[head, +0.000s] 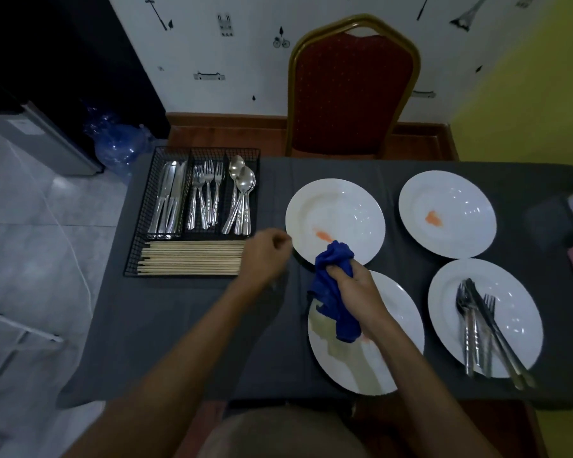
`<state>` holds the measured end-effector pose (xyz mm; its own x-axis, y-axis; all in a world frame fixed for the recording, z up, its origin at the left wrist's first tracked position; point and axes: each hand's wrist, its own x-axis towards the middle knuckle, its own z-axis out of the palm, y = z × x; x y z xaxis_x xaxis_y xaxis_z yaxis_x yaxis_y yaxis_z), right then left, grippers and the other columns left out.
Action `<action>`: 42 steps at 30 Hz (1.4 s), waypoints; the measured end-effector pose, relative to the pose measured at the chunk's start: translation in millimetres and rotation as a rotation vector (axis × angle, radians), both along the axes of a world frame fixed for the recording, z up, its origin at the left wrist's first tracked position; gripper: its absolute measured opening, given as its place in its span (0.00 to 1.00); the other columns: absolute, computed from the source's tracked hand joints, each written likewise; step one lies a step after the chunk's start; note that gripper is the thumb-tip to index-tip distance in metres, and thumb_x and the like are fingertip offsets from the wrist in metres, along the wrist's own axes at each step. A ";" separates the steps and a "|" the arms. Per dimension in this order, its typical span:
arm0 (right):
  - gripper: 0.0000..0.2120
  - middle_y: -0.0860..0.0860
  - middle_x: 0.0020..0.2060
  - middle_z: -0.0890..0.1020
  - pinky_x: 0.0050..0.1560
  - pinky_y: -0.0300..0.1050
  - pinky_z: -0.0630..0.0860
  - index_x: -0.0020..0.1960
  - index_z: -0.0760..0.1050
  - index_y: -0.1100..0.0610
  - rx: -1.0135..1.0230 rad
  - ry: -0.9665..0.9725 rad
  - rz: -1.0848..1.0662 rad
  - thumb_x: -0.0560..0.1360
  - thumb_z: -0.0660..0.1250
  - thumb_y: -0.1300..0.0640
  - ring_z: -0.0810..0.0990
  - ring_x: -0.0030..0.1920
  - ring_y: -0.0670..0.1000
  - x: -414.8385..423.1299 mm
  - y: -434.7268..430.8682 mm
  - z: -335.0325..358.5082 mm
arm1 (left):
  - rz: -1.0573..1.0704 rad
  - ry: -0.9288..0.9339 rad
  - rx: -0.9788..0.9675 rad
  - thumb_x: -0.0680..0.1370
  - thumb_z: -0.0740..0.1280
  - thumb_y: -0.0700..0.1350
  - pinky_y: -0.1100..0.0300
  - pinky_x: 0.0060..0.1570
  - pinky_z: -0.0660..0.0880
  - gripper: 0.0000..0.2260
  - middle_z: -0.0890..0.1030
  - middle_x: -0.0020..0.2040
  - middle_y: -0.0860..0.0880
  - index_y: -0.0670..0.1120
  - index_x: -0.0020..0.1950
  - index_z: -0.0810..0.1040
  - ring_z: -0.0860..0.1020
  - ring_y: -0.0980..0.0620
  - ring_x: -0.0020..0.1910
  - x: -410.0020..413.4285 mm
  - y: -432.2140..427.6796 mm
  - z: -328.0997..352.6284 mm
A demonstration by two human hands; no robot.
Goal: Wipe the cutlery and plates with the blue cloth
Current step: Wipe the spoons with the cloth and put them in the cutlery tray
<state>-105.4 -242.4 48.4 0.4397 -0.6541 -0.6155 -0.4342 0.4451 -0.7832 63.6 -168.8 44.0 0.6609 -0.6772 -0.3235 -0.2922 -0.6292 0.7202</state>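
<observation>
1. 4 round, glossy white plates in 2 rows on a counter [196,325] draped in dark grey fabric: far-left plate [341,200] with an orange smear [323,235], far-right plate [460,200] also smeared orange, near-left plate [401,312] streaked pale beige, near-right plate [513,292] carrying loose steel cutlery [477,328].
2. Black wire basket [139,226] at the counter's left end, holding shiny knives [167,200], forks [205,196] and spoons [242,196] in 3 compartments, with pale wooden chopsticks [192,257] laid crosswise in the front one.
3. Blue cloth [328,292]: soft and crumpled, bunched at the near rim of the far-left plate just beside the smear, tail hanging over the near-left plate.
4. Bare grey fabric open in front of the basket and along the near-left edge. Narrow gaps between plate rims. Near-left plate close to the counter's near edge.
5. Right hand [354,289]: forearm reaching in across the near-left plate, fingers curled tight round the cloth.
6. Left hand [265,256]: between basket and far-left plate, right at that plate's left rim, fingers curled inward. Cannot tell whether pinching the rim or holding nothing.
</observation>
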 end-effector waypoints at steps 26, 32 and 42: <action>0.15 0.51 0.51 0.83 0.58 0.54 0.77 0.57 0.78 0.49 -0.115 0.124 0.031 0.79 0.62 0.41 0.81 0.54 0.53 -211.3 -39.5 -14.7 | -0.040 0.232 0.394 0.76 0.68 0.48 0.57 0.42 0.81 0.11 0.83 0.35 0.48 0.44 0.37 0.82 0.83 0.50 0.36 -254.3 12.3 -39.0; 0.13 0.53 0.50 0.83 0.53 0.51 0.76 0.55 0.77 0.50 -0.116 0.114 0.063 0.80 0.61 0.42 0.81 0.52 0.53 -207.5 -42.0 -15.6 | -0.013 0.232 0.388 0.74 0.69 0.48 0.57 0.41 0.77 0.09 0.84 0.41 0.46 0.43 0.40 0.81 0.83 0.48 0.41 -256.4 18.3 -32.3; 0.11 0.52 0.48 0.83 0.56 0.53 0.77 0.53 0.78 0.50 -0.120 0.078 0.104 0.81 0.62 0.44 0.82 0.51 0.52 -197.8 -31.7 -12.9 | -0.021 0.311 0.350 0.76 0.68 0.40 0.60 0.39 0.73 0.08 0.84 0.44 0.42 0.38 0.47 0.85 0.79 0.49 0.41 -255.4 18.7 -30.8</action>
<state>-303.2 -274.1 35.5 0.4627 -0.6784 -0.5707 -0.5344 0.3003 -0.7901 -191.8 -150.1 13.2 0.4835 -0.5043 -0.7155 -0.1110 -0.8461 0.5213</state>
